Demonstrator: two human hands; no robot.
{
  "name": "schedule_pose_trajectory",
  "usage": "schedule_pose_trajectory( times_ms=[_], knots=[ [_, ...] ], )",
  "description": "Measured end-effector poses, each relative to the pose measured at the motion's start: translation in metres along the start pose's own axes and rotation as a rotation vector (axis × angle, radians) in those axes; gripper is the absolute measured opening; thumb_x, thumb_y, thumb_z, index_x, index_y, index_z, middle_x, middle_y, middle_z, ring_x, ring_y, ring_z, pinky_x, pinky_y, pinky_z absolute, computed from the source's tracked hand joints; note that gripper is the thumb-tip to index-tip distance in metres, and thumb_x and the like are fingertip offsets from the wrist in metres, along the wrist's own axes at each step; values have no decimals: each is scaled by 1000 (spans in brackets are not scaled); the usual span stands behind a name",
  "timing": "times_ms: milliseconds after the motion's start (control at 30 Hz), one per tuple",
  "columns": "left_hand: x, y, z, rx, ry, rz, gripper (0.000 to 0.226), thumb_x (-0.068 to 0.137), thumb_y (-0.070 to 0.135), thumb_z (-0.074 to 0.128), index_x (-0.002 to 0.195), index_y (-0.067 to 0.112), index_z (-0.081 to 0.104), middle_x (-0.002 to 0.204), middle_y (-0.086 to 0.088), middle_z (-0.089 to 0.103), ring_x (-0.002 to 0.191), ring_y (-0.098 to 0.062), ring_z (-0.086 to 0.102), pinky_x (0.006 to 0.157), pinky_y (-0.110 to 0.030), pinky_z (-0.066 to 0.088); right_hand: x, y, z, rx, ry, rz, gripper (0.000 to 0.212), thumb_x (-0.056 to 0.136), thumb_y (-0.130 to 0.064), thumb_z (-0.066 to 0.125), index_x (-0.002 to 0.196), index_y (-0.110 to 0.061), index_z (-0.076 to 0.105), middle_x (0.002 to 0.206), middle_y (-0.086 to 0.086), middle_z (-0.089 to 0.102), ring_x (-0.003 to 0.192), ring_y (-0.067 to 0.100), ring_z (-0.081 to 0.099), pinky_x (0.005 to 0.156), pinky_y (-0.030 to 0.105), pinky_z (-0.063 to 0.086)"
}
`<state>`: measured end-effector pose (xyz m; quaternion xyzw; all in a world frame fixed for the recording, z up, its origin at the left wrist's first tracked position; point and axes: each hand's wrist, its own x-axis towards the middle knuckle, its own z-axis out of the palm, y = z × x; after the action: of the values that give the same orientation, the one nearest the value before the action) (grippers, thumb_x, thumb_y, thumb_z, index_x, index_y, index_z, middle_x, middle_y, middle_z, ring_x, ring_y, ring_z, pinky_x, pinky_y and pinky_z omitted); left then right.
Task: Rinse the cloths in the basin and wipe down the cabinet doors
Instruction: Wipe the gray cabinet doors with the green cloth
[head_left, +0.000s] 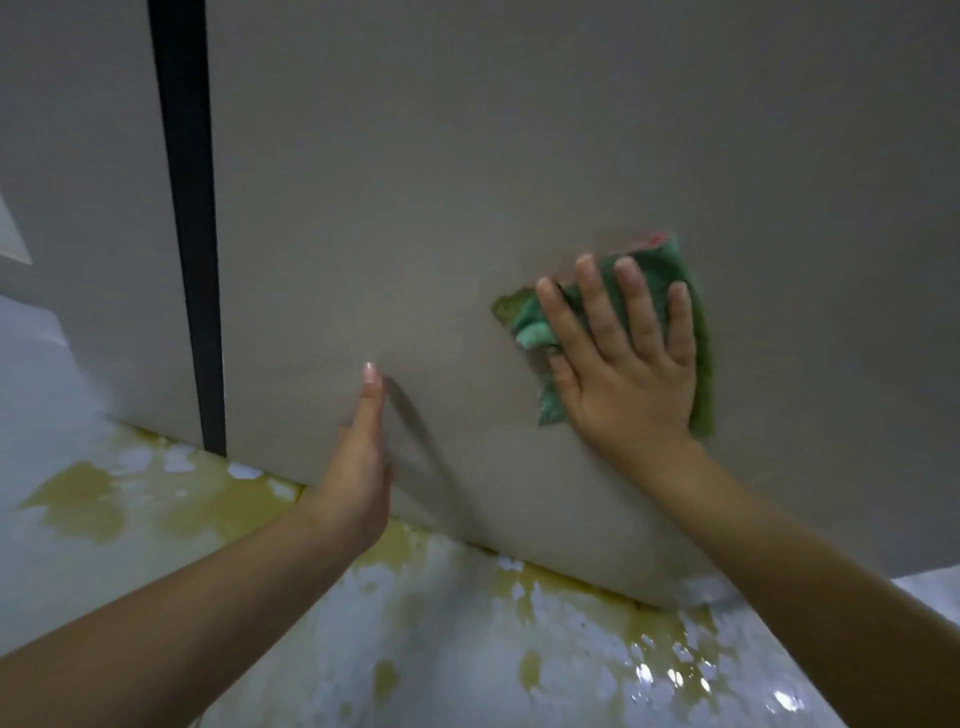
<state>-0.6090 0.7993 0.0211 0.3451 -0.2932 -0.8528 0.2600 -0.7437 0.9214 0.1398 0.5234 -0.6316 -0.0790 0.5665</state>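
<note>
Right hand (631, 358), fingers flat and spread, presses the green cloth (696, 332) to the cabinet door (467, 182) at three o'clock; left hand (363, 457) braces open-palmed (nothing held). Best: even pressure, overlapping strokes.

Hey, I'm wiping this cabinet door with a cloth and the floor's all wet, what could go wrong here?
1. The yellowish puddles on the floor run right up to the cabinet door, so you could slip as you lean in.
2. Your right hand only presses the green cloth flat with no grip, so it may slide out and drop into the dirty water.
3. Your left hand braces on the door and may leave fresh smudges.
</note>
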Motion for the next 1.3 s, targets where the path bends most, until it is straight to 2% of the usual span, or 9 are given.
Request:
schedule_pose_trajectory(
  times_ms=[133, 267, 500, 767, 900, 1000, 1100, 1167, 1300],
  knots=[
    [5, -4, 1, 21, 37, -13, 134, 41, 94, 58, 152, 29, 17, 151, 20, 30, 137, -6, 32, 117, -39, 20, -15, -12, 6, 32, -137, -335, 52, 96, -24, 38, 147, -23, 31, 155, -6, 17, 147, 17, 4, 119, 37, 0],
    [6, -6, 4, 50, 94, -60, 152, 27, 102, 49, 153, 29, 6, 157, 10, 20, 142, -13, 25, 117, -50, 20, -41, 6, 0, -31, -281, -595, 58, 92, -22, 41, 149, -22, 28, 158, 0, 16, 147, 17, 2, 120, 35, -2],
    [3, -2, 5, 64, 116, -94, 169, 11, 100, 47, 154, 25, -3, 160, 10, 1, 145, -12, 16, 118, -45, 19, 12, 10, -5, -23, -33, -237, 57, 94, -35, 47, 148, -24, 31, 160, 0, 9, 147, 18, 7, 119, 39, 4],
    [16, -18, 8, 51, 185, -2, 151, 19, 101, 51, 151, 34, 21, 148, 13, 39, 137, -14, 37, 115, -44, 26, -102, -35, 25, 94, -309, -598, 63, 81, -3, 34, 142, -18, 41, 151, -8, 32, 147, 14, 3, 120, 31, -2],
    [0, -22, 16, 55, 217, 81, 121, 55, 89, 55, 153, 31, 13, 155, 16, 22, 138, -9, 30, 116, -41, 23, -119, 18, 3, 153, -285, -424, 58, 88, -5, 35, 143, -22, 41, 153, -7, 30, 145, 11, 13, 119, 30, 1],
    [-6, -20, 14, 44, 175, 83, 67, 90, 63, 42, 146, 29, 34, 144, 16, 42, 124, -5, 43, 108, -30, 31, -93, 32, -4, 149, -131, -179, 44, 101, -23, 33, 145, -25, 39, 153, -6, 26, 146, 13, 11, 118, 33, 5],
    [-6, -20, 9, 71, 232, 112, 48, 98, 52, 33, 140, 29, 42, 139, 12, 46, 132, -9, 40, 111, -35, 28, -67, 4, 9, 203, -7, -114, 51, 95, -28, 52, 145, -22, 40, 153, -5, 27, 145, 16, 14, 119, 35, 6],
    [-7, -26, 9, 77, 264, 132, 45, 100, 48, 32, 139, 28, 41, 140, 9, 46, 131, -10, 40, 110, -36, 28, -60, -27, 22, 289, -44, -204, 58, 86, -17, 60, 142, -17, 44, 151, -2, 33, 143, 17, 23, 119, 34, 5],
    [0, -44, 5, 143, 288, 178, 57, 95, 57, 39, 143, 28, 36, 135, 15, 42, 126, -5, 38, 110, -31, 25, -87, -79, 47, 332, -213, -495, 49, 96, -5, 21, 130, -4, 56, 137, 5, 53, 129, 18, 47, 120, 33, 4]
  ],
)
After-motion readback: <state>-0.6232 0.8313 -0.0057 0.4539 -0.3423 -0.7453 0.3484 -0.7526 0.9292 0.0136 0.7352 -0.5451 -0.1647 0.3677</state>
